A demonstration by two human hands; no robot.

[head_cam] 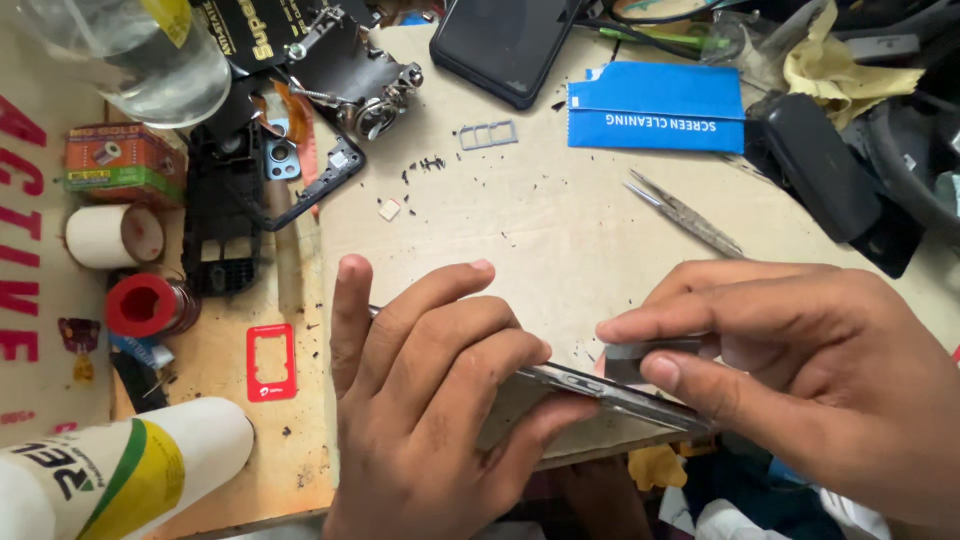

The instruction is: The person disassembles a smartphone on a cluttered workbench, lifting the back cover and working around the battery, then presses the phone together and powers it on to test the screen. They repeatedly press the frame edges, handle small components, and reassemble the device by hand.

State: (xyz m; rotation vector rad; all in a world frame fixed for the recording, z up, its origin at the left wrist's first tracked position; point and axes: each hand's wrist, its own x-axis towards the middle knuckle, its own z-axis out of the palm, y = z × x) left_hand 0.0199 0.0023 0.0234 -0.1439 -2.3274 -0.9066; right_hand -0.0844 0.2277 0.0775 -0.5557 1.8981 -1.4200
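- Currently, left hand point(430, 400) clamps a thin phone body point(590, 390), held edge-up over the near edge of the cardboard work mat point(520, 220); fingers wrapped over its top, index raised and apart from the rest.
- Right hand point(800, 370) pinches a small dark grey block point(650, 352) betw. thumb and index, pressed against the phone's upper edge, just beside the left fingertips.
- Risk 1: phone sits at the mat's near edge w/ part of it over the drop; a slip of the left grip could likely let it fall toward the lap.
- Risk 2: the block bears on a narrow edge; too much push or a skewed angle could prob. make it skid off, scratching the frame or jabbing the left fingers.
- Risk 3: loose black specks point(430, 165) and a SIM tray point(488, 135) lie well apart on the mat; a sweeping wrist could scatter them.
- Tweezers point(685, 215) rest near the right hand, behind it; a blue cleaning-wipe packet point(655, 115) lies farther back.
- Pose: both wrists low, palms down, hands nearly touching over the phone.
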